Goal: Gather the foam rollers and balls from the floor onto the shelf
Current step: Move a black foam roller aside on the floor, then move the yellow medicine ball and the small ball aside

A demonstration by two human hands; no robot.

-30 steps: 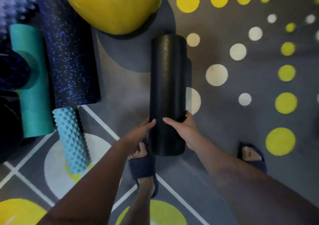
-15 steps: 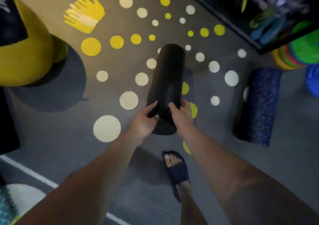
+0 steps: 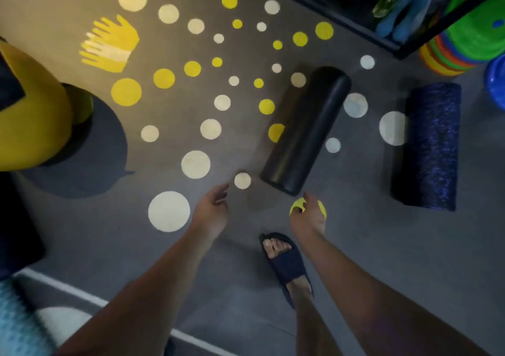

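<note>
A smooth black foam roller [image 3: 306, 129] lies on the dotted grey floor, tilted up to the right, with neither hand touching it. My left hand [image 3: 211, 213] hovers just below and left of its near end, fingers relaxed and empty. My right hand [image 3: 308, 219] hangs just below that end with loosely curled fingers and holds nothing; a yellow floor dot shows between them. A dark blue speckled roller [image 3: 429, 148] lies to the right. A big yellow ball [image 3: 30, 109] sits at the left edge. The black shelf frame [image 3: 382, 36] is at the top right.
A stack of coloured discs [image 3: 464, 52] and a blue round thing [image 3: 496, 79] sit by the shelf's corner. A light blue knobbly roller [image 3: 16, 323] shows at the bottom left. My sandalled foot [image 3: 284, 262] stands between my arms.
Both hands carried the black roller toward the shelf side, then let go of it; it now lies on the floor. The view has swung right.
</note>
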